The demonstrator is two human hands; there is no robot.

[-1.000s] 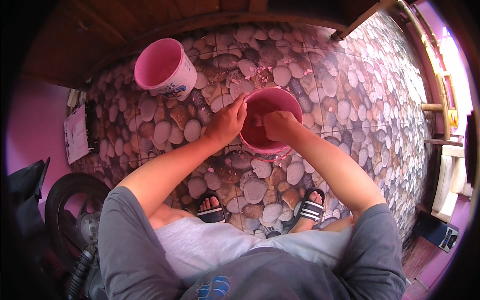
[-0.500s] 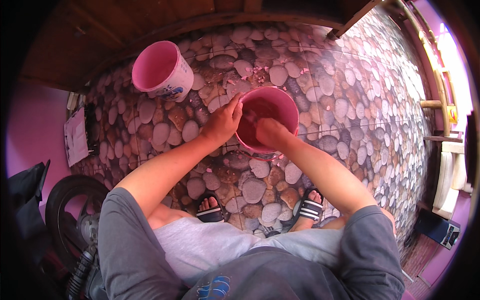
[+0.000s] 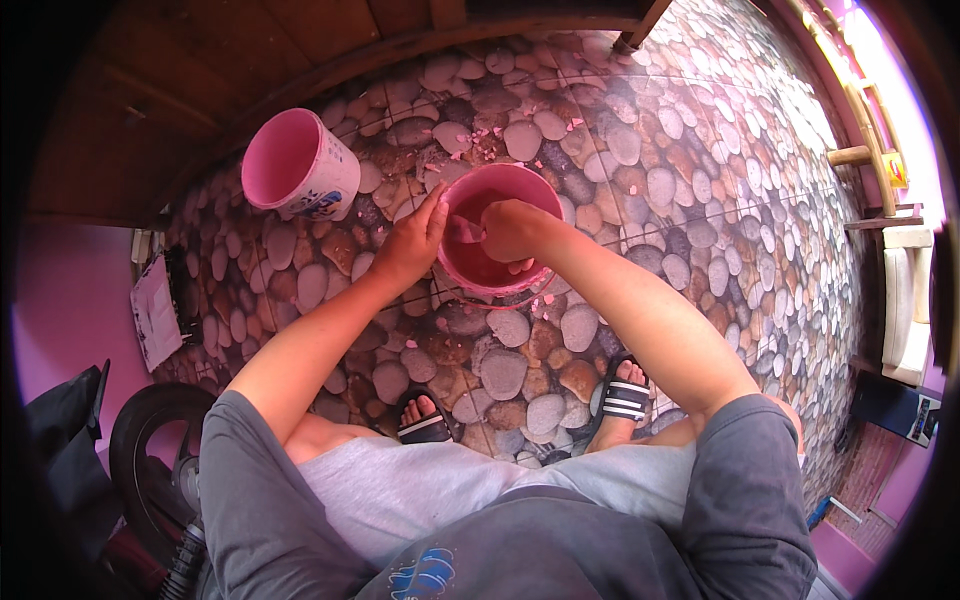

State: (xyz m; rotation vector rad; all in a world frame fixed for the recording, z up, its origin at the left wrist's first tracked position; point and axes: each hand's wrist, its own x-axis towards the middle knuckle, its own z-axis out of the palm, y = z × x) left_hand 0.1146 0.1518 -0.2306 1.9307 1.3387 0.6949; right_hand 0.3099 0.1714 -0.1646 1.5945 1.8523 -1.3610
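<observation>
A pink bucket [image 3: 527,187] with a red wire handle stands before me, with reddish-pink liquid inside. My left hand [image 3: 410,240] grips its left rim, thumb along the edge. My right hand [image 3: 513,232] is inside the bucket, fingers curled round a short, flat, pink-coated tool [image 3: 467,230] whose lower part is hidden in the liquid or unclear. Back left stands a second bucket [image 3: 330,175], white outside with a blue pattern and pink inside.
Pebble-patterned floor [image 3: 680,290] has scattered pink flakes; wooden furniture [image 3: 150,110] lines the back. A paint-smeared board [image 3: 157,310] and motorcycle wheel [image 3: 130,450] are at left. Bamboo poles [image 3: 870,130], pale cushions [image 3: 907,300] and a dark blue object [image 3: 885,400] are at right.
My right hand has kept moving inside the bucket, and the tool now shows at its left. The bucket and left hand sit further left in view, which has also shifted.
</observation>
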